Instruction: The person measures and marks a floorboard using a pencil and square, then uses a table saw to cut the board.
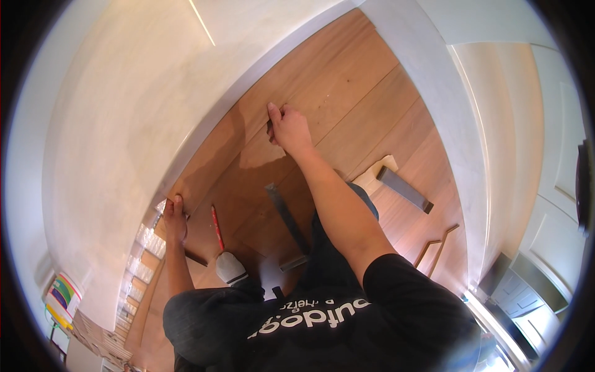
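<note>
My right hand (285,129) is on a wooden plank (322,74) near the white baseboard (243,90), fingers curled; what they hold is hidden. My left hand (175,217) is at the plank's left end beside the wall, gripping its edge. Below it, pale spacer pieces (149,242) line the wall. Between my arms lie a red pencil-like stick (216,226) and a dark metal bar (282,214). The grey toe of my shoe (230,266) shows just below the stick.
Right of my forearm, a second metal bar (404,189) lies by a beige piece (375,177). Thin wooden strips (441,240) lie farther right. White walls curve along both sides, with cabinet doors (555,204) at right and a colourful package (62,297) at lower left.
</note>
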`<act>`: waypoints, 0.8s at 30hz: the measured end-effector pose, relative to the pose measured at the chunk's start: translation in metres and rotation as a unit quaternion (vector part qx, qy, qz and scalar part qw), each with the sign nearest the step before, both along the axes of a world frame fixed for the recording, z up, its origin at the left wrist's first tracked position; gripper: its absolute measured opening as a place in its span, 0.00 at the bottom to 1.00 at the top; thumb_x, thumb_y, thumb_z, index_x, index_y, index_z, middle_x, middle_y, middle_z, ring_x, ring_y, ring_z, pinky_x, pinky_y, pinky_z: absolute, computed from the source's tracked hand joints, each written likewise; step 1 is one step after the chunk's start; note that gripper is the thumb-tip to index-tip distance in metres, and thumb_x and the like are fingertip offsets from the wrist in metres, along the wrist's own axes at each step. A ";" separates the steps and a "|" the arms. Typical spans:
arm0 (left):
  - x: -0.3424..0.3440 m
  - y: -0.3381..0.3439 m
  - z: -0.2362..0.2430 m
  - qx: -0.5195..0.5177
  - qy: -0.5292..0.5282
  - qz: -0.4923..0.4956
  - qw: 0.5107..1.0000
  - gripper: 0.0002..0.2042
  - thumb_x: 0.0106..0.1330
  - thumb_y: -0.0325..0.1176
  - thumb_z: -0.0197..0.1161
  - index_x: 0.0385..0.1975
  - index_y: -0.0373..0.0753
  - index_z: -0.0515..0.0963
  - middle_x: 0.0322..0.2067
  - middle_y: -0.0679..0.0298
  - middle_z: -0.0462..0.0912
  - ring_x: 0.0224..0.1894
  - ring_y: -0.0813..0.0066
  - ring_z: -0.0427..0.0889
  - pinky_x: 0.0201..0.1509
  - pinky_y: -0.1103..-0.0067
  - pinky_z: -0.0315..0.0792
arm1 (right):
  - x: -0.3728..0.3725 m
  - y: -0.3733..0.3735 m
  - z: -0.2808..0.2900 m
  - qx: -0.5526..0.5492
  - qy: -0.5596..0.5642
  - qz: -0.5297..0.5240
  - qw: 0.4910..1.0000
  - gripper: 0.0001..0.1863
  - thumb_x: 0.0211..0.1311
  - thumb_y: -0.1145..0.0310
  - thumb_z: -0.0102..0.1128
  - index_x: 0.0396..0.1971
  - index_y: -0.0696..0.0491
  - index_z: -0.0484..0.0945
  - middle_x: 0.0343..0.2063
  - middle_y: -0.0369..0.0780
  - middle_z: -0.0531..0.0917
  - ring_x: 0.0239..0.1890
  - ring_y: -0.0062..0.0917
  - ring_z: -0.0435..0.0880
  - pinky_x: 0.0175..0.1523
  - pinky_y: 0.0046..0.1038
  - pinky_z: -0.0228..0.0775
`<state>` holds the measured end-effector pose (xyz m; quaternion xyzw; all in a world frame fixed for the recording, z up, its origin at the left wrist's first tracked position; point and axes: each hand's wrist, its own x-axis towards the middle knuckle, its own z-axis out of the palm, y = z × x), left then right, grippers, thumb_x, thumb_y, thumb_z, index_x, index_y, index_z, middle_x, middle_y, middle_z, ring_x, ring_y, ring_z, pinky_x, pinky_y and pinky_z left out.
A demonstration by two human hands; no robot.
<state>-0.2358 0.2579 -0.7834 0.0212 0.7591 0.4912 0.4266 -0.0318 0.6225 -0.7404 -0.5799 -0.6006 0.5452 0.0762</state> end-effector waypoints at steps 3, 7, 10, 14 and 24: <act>0.000 0.010 -0.001 -0.039 -0.038 -0.016 0.998 0.12 0.80 0.48 0.57 0.42 0.47 0.77 0.27 0.79 0.70 0.28 0.90 0.66 0.31 0.86 0.64 | 0.009 0.001 -0.014 0.022 -0.012 0.009 1.000 0.24 0.77 0.53 0.56 0.27 0.59 0.75 0.17 0.40 0.83 0.16 0.26 0.83 0.24 0.29 0.75; 0.004 0.017 -0.007 -0.043 -0.033 -0.012 0.998 0.11 0.79 0.48 0.57 0.42 0.47 0.77 0.27 0.79 0.70 0.27 0.89 0.66 0.30 0.86 0.64 | 0.015 0.007 -0.014 0.026 -0.017 0.007 0.999 0.23 0.76 0.54 0.56 0.27 0.59 0.76 0.17 0.40 0.84 0.16 0.25 0.83 0.24 0.29 0.75; -0.024 -0.019 -0.041 -0.045 -0.053 -0.031 0.997 0.12 0.79 0.47 0.57 0.47 0.47 0.78 0.27 0.78 0.73 0.27 0.90 0.69 0.31 0.85 0.67 | 0.000 0.007 -0.001 -0.006 -0.023 0.007 1.000 0.22 0.76 0.55 0.56 0.27 0.58 0.77 0.17 0.40 0.84 0.16 0.25 0.84 0.24 0.28 0.75; -0.017 -0.036 -0.038 -0.029 -0.037 -0.052 0.998 0.09 0.80 0.45 0.57 0.41 0.47 0.77 0.20 0.77 0.70 0.17 0.85 0.68 0.21 0.83 0.66 | -0.009 -0.005 -0.022 -0.002 -0.048 0.050 0.998 0.20 0.74 0.58 0.54 0.26 0.57 0.80 0.16 0.40 0.84 0.18 0.26 0.85 0.25 0.30 0.76; -0.015 0.021 0.037 -0.096 -0.005 -0.094 0.991 0.28 0.70 0.56 0.67 0.55 0.35 0.81 0.35 0.66 0.82 0.36 0.79 0.79 0.41 0.77 0.78 | 0.002 0.001 -0.018 -0.016 -0.004 0.033 0.999 0.20 0.77 0.53 0.57 0.34 0.56 0.74 0.21 0.41 0.83 0.16 0.24 0.79 0.19 0.26 0.72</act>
